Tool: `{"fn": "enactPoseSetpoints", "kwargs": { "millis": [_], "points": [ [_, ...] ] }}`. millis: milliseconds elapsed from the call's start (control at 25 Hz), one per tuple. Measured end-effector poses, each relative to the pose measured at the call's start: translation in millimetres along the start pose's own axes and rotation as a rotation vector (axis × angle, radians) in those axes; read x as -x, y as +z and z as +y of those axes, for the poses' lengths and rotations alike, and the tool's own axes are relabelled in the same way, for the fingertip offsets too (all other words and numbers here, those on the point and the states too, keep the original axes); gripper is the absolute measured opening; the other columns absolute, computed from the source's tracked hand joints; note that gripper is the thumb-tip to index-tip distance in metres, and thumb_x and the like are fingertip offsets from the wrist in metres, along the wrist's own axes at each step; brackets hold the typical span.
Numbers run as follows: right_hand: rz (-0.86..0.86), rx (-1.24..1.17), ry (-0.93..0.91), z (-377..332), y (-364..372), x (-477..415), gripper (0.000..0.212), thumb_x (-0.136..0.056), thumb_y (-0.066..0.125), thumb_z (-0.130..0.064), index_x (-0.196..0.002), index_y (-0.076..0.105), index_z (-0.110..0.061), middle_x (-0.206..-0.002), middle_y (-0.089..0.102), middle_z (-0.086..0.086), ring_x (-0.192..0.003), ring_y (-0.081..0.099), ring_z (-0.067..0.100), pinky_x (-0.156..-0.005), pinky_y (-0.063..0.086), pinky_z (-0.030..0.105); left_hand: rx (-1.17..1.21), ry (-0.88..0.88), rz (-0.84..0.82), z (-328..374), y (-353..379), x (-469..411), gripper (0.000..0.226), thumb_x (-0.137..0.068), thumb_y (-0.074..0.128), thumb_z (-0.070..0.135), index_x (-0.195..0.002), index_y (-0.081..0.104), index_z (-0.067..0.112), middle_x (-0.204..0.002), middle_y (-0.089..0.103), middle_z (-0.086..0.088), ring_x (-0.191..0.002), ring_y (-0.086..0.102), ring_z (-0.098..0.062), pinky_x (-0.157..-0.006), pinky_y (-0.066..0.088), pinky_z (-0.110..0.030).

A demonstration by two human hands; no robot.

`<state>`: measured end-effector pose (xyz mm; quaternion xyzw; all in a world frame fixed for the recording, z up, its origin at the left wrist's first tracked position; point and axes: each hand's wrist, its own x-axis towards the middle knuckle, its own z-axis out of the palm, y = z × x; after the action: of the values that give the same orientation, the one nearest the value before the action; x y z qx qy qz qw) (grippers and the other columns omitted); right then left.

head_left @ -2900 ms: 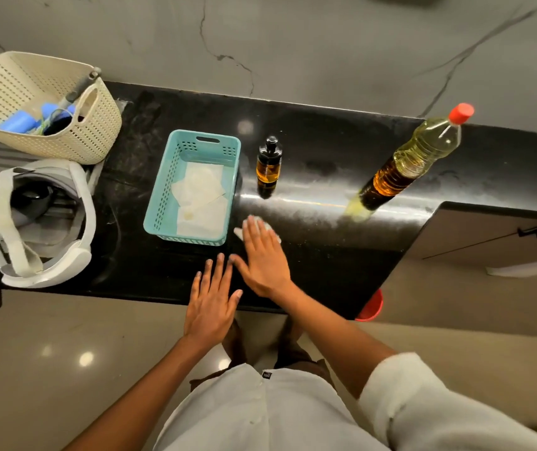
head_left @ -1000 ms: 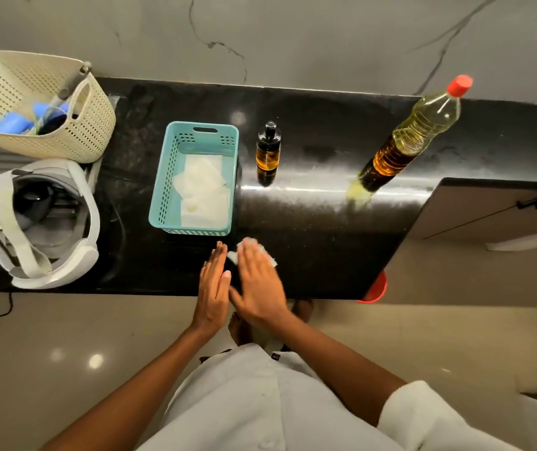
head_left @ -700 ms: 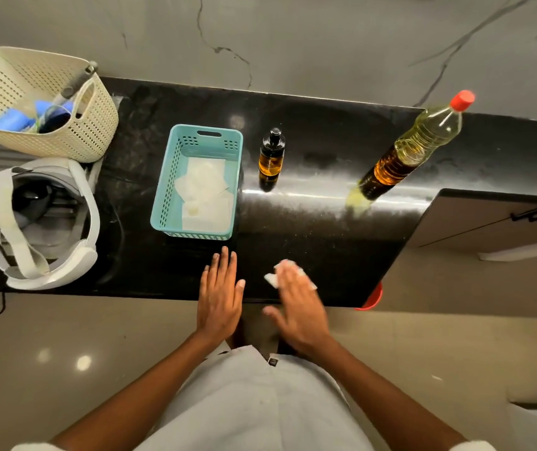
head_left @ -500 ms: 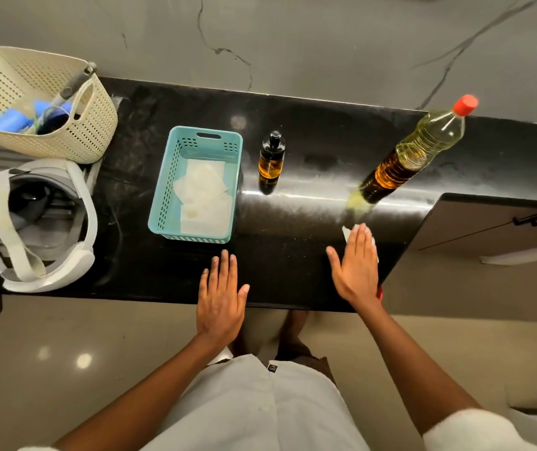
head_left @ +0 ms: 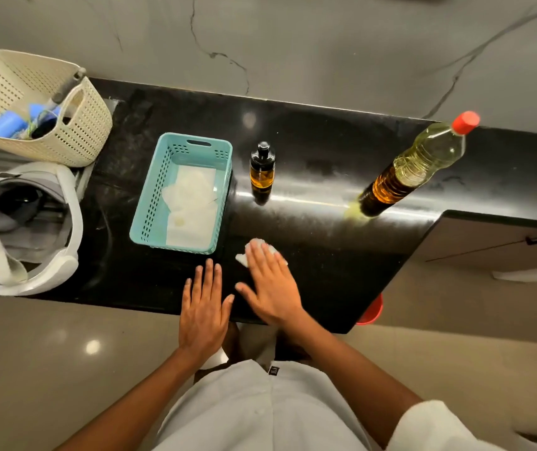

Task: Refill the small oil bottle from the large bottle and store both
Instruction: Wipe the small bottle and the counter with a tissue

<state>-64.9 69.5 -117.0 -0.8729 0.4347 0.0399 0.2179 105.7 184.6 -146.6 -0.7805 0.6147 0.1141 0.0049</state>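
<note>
I am pressing my right hand [head_left: 272,288] flat, fingers straight, on a white tissue [head_left: 242,259] on the black counter [head_left: 325,255]. My left hand [head_left: 203,307] is lying flat just beside it at 9 o'clock, holding nothing.

The small oil bottle [head_left: 262,172] is standing upright at 12 o'clock from my right hand, just beside the teal basket [head_left: 150,190]. It looks light, hard and probably breakable, so I am planning to grip its barrel below the black cap.

The large bottle [head_left: 413,167], red cap on, is standing well apart at 2 o'clock. I am judging it heavy and nearly full, with thin walls that give and perhaps oily. I would take it with 1 hand around the lower body.
</note>
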Motion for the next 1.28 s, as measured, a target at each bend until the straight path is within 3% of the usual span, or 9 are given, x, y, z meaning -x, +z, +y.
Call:
{"fn": "enactPoseSetpoints", "kwargs": {
  "millis": [200,320,480,720,800,920,1080,1160,1280],
  "points": [
    [0.12,-0.016,0.459,114.9,-89.4,-78.8,0.084,-0.11,0.026,-0.06,-0.169,0.002,-0.004,-0.178,-0.001,0.015,-0.166,-0.001,0.031,-0.134,0.005,0.047,-0.036,-0.022,-0.028,6.5,-2.0,-3.0,0.073,-0.111,0.024,0.05,-0.17,0.013,0.008,-0.179,0.006,-0.013,-0.166,0.01,-0.032,-0.131,0.025,-0.057],
    [0.163,-0.045,0.547,150.0,-122.1,-119.0,0.086,-0.11,0.026,-0.06,-0.168,-0.002,-0.003,-0.177,-0.006,0.017,-0.165,-0.005,0.031,-0.134,0.0,0.046,-0.066,-0.04,-0.018,12.6,-2.1,-3.8,0.073,-0.111,0.022,0.05,-0.17,0.013,0.007,-0.179,0.007,-0.014,-0.166,0.011,-0.034,-0.131,0.026,-0.058],
    [0.137,-0.063,0.383,114.4,-104.1,-129.1,0.09,-0.108,0.03,-0.062,-0.168,-0.001,-0.003,-0.177,-0.005,0.018,-0.165,-0.007,0.033,-0.134,0.001,0.047,-0.045,-0.08,-0.02,25.6,-4.7,-7.2,0.075,-0.11,0.021,0.05,-0.169,0.016,0.004,-0.178,0.011,-0.018,-0.165,0.015,-0.038,-0.13,0.026,-0.059],
    [0.07,-0.043,0.011,51.9,-3.9,10.3,0.092,-0.106,0.031,-0.072,-0.17,0.002,-0.013,-0.179,-0.005,0.006,-0.166,-0.006,0.023,-0.133,0.016,0.048,-0.04,-0.077,-0.003,30.5,-5.3,-12.8,0.076,-0.11,0.024,0.049,-0.168,0.016,0.002,-0.178,0.011,-0.02,-0.165,0.015,-0.04,-0.129,0.028,-0.06],
    [0.071,0.002,0.075,84.7,-3.9,37.8,0.093,-0.105,0.031,-0.073,-0.171,0.003,-0.014,-0.179,-0.003,0.005,-0.166,-0.004,0.022,-0.133,0.016,0.047,-0.035,-0.081,-0.012,32.0,-8.1,-12.3,0.076,-0.11,0.024,0.049,-0.168,0.017,0.002,-0.177,0.012,-0.02,-0.164,0.015,-0.04,-0.129,0.029,-0.06],
    [0.115,0.04,0.368,135.2,-35.2,25.8,0.092,-0.107,0.024,-0.071,-0.17,-0.001,-0.01,-0.179,-0.002,0.01,-0.166,-0.005,0.024,-0.134,0.013,0.048,-0.058,-0.093,-0.044,33.5,-14.3,-11.6,0.077,-0.109,0.019,0.052,-0.168,0.017,0.002,-0.177,0.011,-0.02,-0.164,0.015,-0.039,-0.129,0.029,-0.059],
    [0.169,-0.071,0.586,118.4,-71.3,-50.7,0.094,-0.106,0.022,-0.071,-0.169,-0.001,-0.005,-0.178,-0.004,0.015,-0.166,-0.005,0.029,-0.135,0.005,0.048,-0.049,-0.083,-0.04,34.9,-17.7,-11.1,0.077,-0.109,0.017,0.052,-0.168,0.017,0.002,-0.177,0.011,-0.02,-0.164,0.015,-0.039,-0.13,0.027,-0.057],
    [0.14,-0.114,0.499,81.5,-69.4,-78.3,0.092,-0.107,0.025,-0.068,-0.169,0.0,-0.005,-0.178,-0.002,0.017,-0.165,-0.003,0.032,-0.135,0.004,0.047,-0.033,-0.089,-0.043,35.5,-18.1,-10.9,0.077,-0.109,0.018,0.052,-0.168,0.017,0.002,-0.177,0.011,-0.02,-0.164,0.015,-0.039,-0.131,0.026,-0.057],
    [0.102,-0.032,0.148,6.6,-23.4,-56.6,0.084,-0.109,0.028,-0.061,-0.17,0.001,-0.009,-0.178,-0.004,0.013,-0.166,-0.006,0.029,-0.134,0.006,0.048,-0.011,-0.076,-0.025,32.1,-14.9,-10.8,0.074,-0.109,0.02,0.048,-0.167,0.019,0.001,-0.176,0.013,-0.021,-0.164,0.017,-0.04,-0.13,0.027,-0.058]
  ]
}}
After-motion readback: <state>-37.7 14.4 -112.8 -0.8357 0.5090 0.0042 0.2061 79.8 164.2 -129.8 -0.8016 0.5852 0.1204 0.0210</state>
